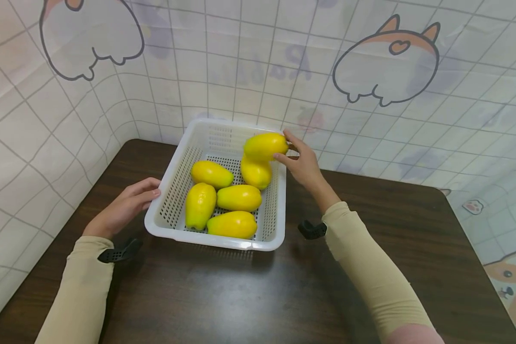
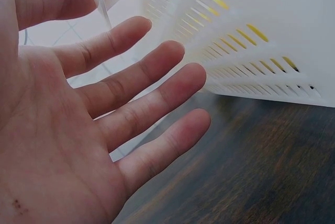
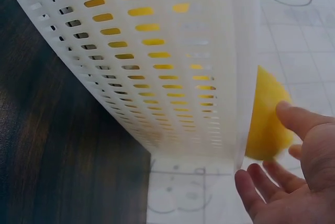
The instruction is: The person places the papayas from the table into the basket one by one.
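Note:
A white perforated plastic basket (image 1: pixel 216 242) stands on the table with several yellow papayas in it, some green at one end. My right hand (image 1: pixel 303 162) holds one papaya (image 1: pixel 264 146) by its right end, above another papaya (image 1: pixel 256 173) near the far right corner. In the right wrist view the thumb of my right hand (image 3: pixel 293 166) touches that papaya (image 3: pixel 268 119) over the rim. At the basket's left side is my left hand (image 1: pixel 126 205). The left wrist view shows the fingers of my left hand (image 2: pixel 120 109) straight outside the wall, with the thumb partly behind the rim.
The dark wooden table (image 1: pixel 223 296) extends in front of the basket and to its right. A white tiled-pattern sheet with cartoon animals (image 1: pixel 387 67) hangs along the back and sides, close behind the basket.

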{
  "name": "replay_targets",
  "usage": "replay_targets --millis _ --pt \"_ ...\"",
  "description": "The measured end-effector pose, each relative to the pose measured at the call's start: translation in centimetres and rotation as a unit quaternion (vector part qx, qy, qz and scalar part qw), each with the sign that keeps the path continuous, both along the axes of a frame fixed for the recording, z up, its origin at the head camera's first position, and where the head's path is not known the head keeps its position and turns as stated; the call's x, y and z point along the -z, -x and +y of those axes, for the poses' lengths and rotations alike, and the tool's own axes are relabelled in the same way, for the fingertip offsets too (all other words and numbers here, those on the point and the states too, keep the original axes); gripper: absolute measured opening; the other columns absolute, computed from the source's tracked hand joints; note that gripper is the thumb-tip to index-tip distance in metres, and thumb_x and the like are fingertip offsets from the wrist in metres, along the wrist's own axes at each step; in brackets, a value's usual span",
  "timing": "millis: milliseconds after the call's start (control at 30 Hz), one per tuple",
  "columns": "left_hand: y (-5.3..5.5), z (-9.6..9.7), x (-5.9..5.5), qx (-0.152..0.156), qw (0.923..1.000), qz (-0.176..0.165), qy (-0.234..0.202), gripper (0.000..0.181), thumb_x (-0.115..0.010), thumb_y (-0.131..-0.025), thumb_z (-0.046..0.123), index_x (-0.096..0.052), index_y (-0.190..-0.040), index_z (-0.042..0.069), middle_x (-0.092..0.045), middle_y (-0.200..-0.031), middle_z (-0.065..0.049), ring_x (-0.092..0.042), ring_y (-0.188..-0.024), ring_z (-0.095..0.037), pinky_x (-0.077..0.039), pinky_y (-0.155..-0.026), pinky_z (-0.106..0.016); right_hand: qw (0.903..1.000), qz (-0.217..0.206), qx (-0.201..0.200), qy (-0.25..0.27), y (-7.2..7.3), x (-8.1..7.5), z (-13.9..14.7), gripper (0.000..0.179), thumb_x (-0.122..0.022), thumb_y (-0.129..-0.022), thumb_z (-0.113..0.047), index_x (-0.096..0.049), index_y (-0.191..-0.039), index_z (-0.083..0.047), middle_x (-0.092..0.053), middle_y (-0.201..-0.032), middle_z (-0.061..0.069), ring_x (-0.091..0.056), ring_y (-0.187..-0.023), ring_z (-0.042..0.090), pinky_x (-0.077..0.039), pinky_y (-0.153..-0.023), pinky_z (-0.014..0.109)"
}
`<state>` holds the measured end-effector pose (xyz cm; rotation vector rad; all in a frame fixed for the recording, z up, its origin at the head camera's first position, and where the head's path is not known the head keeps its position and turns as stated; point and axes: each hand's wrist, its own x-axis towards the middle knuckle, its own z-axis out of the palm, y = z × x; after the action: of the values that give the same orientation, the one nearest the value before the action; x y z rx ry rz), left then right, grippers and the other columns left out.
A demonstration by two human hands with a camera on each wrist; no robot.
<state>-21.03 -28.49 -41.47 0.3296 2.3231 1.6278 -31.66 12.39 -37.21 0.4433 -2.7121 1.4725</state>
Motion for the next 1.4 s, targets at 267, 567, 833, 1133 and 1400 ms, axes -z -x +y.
replay_targets --millis 267,567,833,1133,1400 --pt "-0.1 -0.1 0.0 -0.002 1.0 0.002 0.0 0.043 -0.041 -0.103 0.038 -0.046 -0.133 0.008 -0.051 -0.127 0.005 -0.061 -0.105 -0.008 -0.048 -0.089 -0.02 1.0 0.001 0.007 0.007 0.0 0.0 0.0 0.061 -0.065 -0.093 -0.027 -0.04 -0.147 -0.017 -0.041 -0.152 0.001 -0.047 -0.133 0.024 -0.045 -0.104 0.042" --pt "-0.3 -0.1 -0.2 -0.004 1.0 0.001 0.002 0.043 -0.041 -0.103 0.037 -0.046 -0.133 0.008 -0.051 -0.127 0.006 -0.061 -0.105 -0.007 -0.048 -0.089 -0.02 0.9999 -0.004 0.017 0.003 0.1 0.1 0.4 0.059 -0.064 -0.093 -0.028 -0.041 -0.146 -0.017 -0.043 -0.151 0.002 -0.046 -0.134 0.025 -0.043 -0.106 0.043" --pt "-0.5 0.0 -0.4 -0.01 0.9999 0.002 -0.003 0.04 -0.041 -0.103 0.035 -0.047 -0.132 0.008 -0.051 -0.127 0.005 -0.061 -0.105 -0.006 -0.047 -0.089 -0.018 0.9996 -0.008 0.023 0.013 0.0 0.2 0.8 0.059 -0.065 -0.093 -0.029 -0.042 -0.144 -0.013 -0.045 -0.149 0.007 -0.047 -0.132 0.027 -0.042 -0.107 0.045" --pt "-0.5 -0.2 -0.5 -0.01 0.9999 0.002 -0.003 0.04 -0.04 -0.103 0.035 -0.047 -0.132 0.007 -0.051 -0.127 0.005 -0.06 -0.105 -0.005 -0.047 -0.089 -0.017 0.9997 -0.005 0.024 0.008 -0.3 0.1 1.2 0.055 -0.064 -0.093 -0.03 -0.044 -0.142 -0.016 -0.045 -0.148 0.007 -0.048 -0.131 0.027 -0.042 -0.106 0.045" --pt "-0.3 0.0 -0.3 -0.011 0.9995 0.0 0.029 0.043 -0.041 -0.102 0.041 -0.047 -0.132 0.01 -0.05 -0.132 -0.005 -0.06 -0.106 -0.011 -0.047 -0.098 -0.035 0.9995 -0.005 0.029 0.008 -0.8 0.2 2.4 0.055 -0.064 -0.093 -0.032 -0.044 -0.142 -0.016 -0.046 -0.147 0.009 -0.047 -0.131 0.027 -0.041 -0.106 0.047"
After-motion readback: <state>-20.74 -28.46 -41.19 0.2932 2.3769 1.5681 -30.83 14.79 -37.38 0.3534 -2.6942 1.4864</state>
